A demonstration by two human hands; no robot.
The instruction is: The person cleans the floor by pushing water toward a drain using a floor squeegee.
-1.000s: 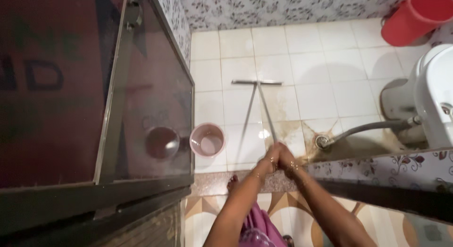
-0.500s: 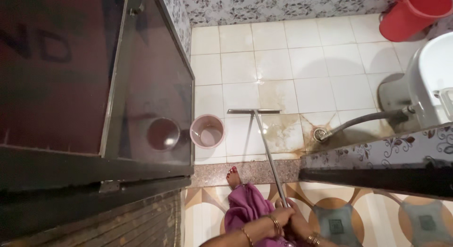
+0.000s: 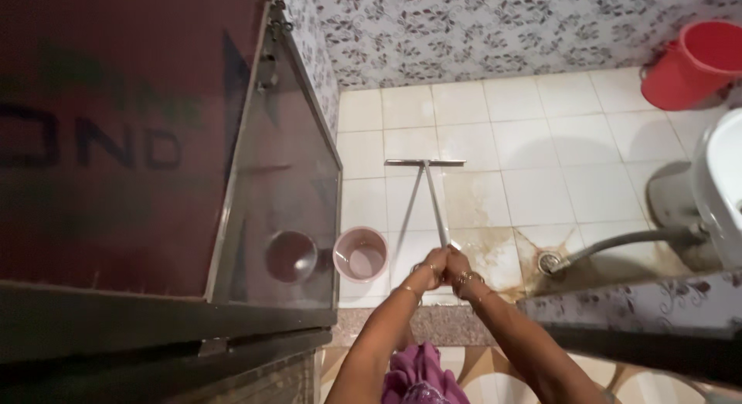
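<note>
Grip: left hand (image 3: pixel 430 269) and right hand (image 3: pixel 457 266) closed together round floor wiper (image 3: pixel 433 199) handle end.
Blade: ahead, flat on wet tiles (image 3: pixel 471 195).
Technique: keep blade flat, even pressure.
Mug (image 3: pixel 361 254): just left.

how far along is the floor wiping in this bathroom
Roughly midway, judging by the floor. Done: the white tiles near the red plastic bucket look clean. In hand: left hand and right hand share a grip on the long metal-handled floor wiper, blade out on the floor. Left: brown stains around the round floor drain and beside the small pink mug.
</note>
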